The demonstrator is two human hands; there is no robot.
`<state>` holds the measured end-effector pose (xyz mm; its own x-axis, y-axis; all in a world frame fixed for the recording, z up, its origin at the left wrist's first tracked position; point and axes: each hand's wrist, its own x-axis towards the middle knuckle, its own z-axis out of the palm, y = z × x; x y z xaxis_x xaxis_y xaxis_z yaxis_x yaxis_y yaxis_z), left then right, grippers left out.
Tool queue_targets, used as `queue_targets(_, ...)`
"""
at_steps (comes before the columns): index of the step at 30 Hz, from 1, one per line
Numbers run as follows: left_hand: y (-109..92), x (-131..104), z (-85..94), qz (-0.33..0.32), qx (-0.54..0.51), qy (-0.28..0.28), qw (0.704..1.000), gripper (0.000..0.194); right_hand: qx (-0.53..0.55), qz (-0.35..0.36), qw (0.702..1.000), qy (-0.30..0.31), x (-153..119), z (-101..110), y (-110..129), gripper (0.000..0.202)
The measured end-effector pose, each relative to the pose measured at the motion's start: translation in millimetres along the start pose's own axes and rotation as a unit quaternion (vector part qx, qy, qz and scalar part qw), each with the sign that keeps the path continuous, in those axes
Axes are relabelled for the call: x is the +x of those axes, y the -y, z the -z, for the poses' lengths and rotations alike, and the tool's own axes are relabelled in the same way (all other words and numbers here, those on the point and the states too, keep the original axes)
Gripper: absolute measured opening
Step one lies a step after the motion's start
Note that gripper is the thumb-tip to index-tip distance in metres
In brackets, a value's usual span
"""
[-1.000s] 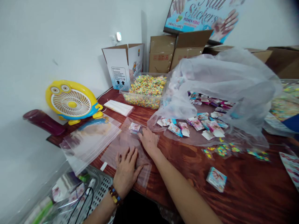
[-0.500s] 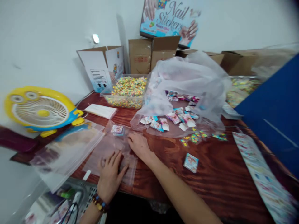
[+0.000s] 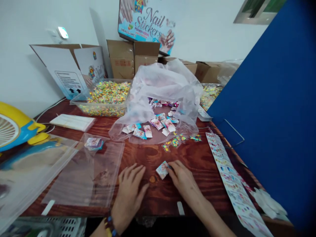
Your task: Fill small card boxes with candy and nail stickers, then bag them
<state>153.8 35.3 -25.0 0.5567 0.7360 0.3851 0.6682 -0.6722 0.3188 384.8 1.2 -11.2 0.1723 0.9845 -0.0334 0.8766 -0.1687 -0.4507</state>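
My right hand [image 3: 185, 177] has its thumb and fingertips at the right edge of a small blue-and-white printed box [image 3: 162, 170], pinching it on the tabletop. To the left of that box, my left hand [image 3: 132, 186] rests on the wood with fingers stretched out and nothing in them. Beside the left hand lies a clear plastic bag [image 3: 103, 177]. A few similar small boxes [image 3: 93, 143] are stacked inside its upper end. Beyond both hands, several more small boxes [image 3: 148, 131] spill from a large translucent bag [image 3: 163, 79].
Candy packets [image 3: 175, 141] lie in front of the big bag. A clear tub [image 3: 103, 110] of candy stands at back left, near a white carton [image 3: 59, 69]. Sticker strips [image 3: 229, 177] run along the right, by a blue panel [image 3: 261, 115]. A yellow fan [image 3: 14, 126] is at left.
Both hands have left the clear bag and moved right. My right hand has reached the single small box. The view has turned right.
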Motion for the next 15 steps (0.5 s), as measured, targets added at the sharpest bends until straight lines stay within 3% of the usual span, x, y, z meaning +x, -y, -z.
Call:
queue_targets(3, -27.1, 21.7, -18.7, 0.006, 0.005, 0.062, 0.998, 0.052, 0.044, 0.052, 0.997, 0.02, 20.5, -5.2, 22.4, 0.025)
queue_targets(6, -33.4, 33.8, -24.5, 0.044, 0.037, 0.1, 0.993, 0.048, 0.017, 0.053, 0.998, -0.008, 61.5, 2.4, 38.6, 0.027)
queue_targets(10, -21.3, 39.1, -20.2, 0.046, 0.037, 0.127, 0.99, 0.05, 0.004, 0.019, 0.996, -0.087, 126.0, 9.1, 55.6, 0.029)
queue_targets(15, 11.8, 40.8, -13.8, 0.027, 0.072, 0.12, 0.99, 0.057, 0.016, -0.033, 0.998, -0.054, 171.9, 1.7, 67.0, 0.042)
